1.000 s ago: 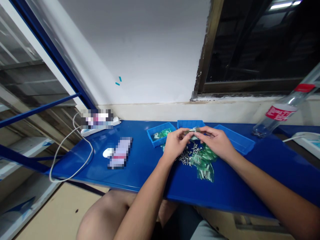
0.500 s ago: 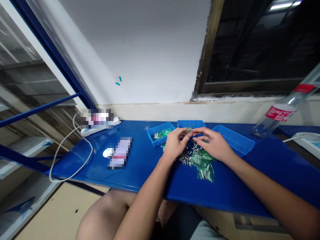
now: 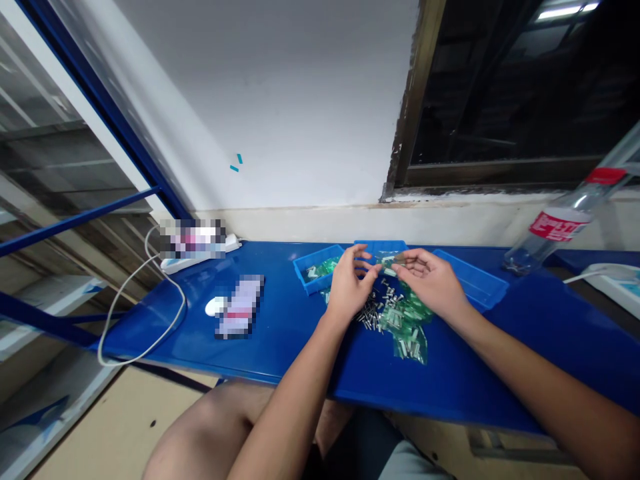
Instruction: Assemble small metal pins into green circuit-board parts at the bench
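Note:
My right hand [image 3: 434,279] pinches a small clear plastic bag [image 3: 389,259] with pale and metal pieces inside, held above the table. Fingers curved and apart, my left hand [image 3: 350,280] is at the bag's left side; its thumb tip is close to the edge, and I cannot tell whether it touches. Beneath both hands lies a pile of loose metal screws [image 3: 369,316]. Beside them, green-tinted plastic bags [image 3: 411,343] of small metal parts are heaped toward the front.
A blue tray [image 3: 311,285] with green bags stands left of my hands. Behind them is another blue tray [image 3: 373,245], and a third blue tray [image 3: 477,283] lies right. A plastic bottle [image 3: 557,227], a white cable [image 3: 183,313] and a power strip [image 3: 230,244] are farther out.
The fingers of both hands have parted from their close pinch. The small bag now shows flat between them, held from the right. The pile and trays look unchanged.

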`<state>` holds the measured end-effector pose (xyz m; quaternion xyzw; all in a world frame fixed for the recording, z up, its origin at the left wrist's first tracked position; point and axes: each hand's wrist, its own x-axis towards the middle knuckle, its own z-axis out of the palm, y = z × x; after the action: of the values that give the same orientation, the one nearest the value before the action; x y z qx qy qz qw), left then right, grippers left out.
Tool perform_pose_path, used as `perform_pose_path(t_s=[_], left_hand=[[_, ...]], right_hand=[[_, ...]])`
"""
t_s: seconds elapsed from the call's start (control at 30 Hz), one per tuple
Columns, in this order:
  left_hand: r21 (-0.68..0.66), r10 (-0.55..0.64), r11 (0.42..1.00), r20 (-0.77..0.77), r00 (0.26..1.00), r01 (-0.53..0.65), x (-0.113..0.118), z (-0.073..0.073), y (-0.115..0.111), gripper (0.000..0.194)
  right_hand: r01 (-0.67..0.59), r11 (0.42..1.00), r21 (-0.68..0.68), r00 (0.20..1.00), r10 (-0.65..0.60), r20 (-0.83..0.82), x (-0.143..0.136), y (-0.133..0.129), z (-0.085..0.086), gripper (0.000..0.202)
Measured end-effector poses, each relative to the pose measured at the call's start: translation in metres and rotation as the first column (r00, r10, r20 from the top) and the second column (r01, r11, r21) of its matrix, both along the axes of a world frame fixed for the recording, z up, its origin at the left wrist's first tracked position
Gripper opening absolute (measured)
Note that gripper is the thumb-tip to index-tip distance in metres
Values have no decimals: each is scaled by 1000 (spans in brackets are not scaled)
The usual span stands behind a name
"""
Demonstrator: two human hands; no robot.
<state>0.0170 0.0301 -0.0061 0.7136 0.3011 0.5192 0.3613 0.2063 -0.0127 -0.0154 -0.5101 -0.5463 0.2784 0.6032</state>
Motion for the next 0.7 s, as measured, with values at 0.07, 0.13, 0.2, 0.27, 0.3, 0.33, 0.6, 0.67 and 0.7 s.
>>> perform_pose_path(t_s=[0.07,0.13,0.2,0.27,0.3,0.33,0.6,0.67,0.7], left_hand=[[24,-14,1000,-32,999,14,0,2,-3,34],[23,-74,997,-61,995,75,0,4,-5,35],[12,-99,995,-70,993,100,-1,3,-5,39],[8,-61,998,-70,996,61,-2,1,-2,33],[4,-35,999,-64,997,36,-3,0,0,28],[-7,-20,1000,-53,998,20,-3,-1,2,25],[-205,-155,962,131,979,179,0,-4,5,48],[-215,-151,960,136,979,178,1,-3,4,48],[-206,-147,964,125,981,170,0,-1,3,44]], right_hand=[[8,1000,14,1000,-8,-4,0,0,1,41],[-74,997,2,997,74,3,-2,-2,2,41],[-178,984,-26,984,179,20,-4,-4,5,42],[-208,977,-35,977,209,40,-7,-6,8,40],[-185,982,-26,981,186,45,-7,-7,8,40],[-145,989,-8,988,145,46,-8,-7,9,40],[-80,996,-26,995,79,-55,-4,-2,7,54],[-83,996,-35,993,80,-91,-4,-2,7,53],[-79,996,-29,993,76,-94,-3,-2,7,50]])
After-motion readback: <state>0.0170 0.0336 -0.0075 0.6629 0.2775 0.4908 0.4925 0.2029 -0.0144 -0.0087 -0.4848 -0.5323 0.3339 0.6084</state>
